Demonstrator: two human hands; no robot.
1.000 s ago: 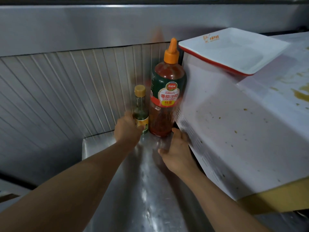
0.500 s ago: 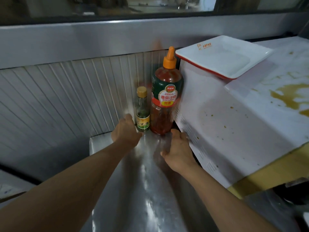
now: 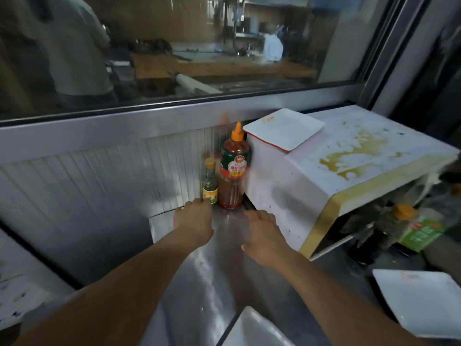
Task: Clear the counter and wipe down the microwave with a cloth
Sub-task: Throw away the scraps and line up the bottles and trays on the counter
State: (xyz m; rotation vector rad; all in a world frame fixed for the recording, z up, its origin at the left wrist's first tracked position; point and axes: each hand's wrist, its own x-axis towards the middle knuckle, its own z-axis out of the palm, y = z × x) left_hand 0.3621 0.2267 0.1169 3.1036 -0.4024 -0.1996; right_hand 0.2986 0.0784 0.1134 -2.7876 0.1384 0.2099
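Scene: 2 bare arms reach over a steel table (image 3: 199, 283) toward its back corner, under a glass window (image 3: 174, 46).
Microwave: the white microwave (image 3: 311, 196) sits on the table's right side, its top streaked with a yellow-brown spill (image 3: 354, 156); a white tray with a red rim (image 3: 284, 131) lies on its rear left corner.
Bottles: a tall sauce bottle with an orange cap (image 3: 234, 171) stands in the corner against the microwave's side, a small green bottle with a gold cap (image 3: 210, 182) just left of it.
Left hand: the left hand (image 3: 193, 221) lies knuckles up, fingers (image 3: 197, 203) reaching to the small bottle's base; whether they grip it cannot be told.
Right hand: the right hand (image 3: 264, 236) is spread flat and holds nothing, beside the microwave's lower side.
Obstructions: 2 white plates (image 3: 424, 300) (image 3: 252, 330) crowd the near right; another orange-capped bottle (image 3: 421, 228) lies by the microwave's front.
Open room: bare steel runs between the forearms; a ribbed metal wall (image 3: 99, 183) closes the back.
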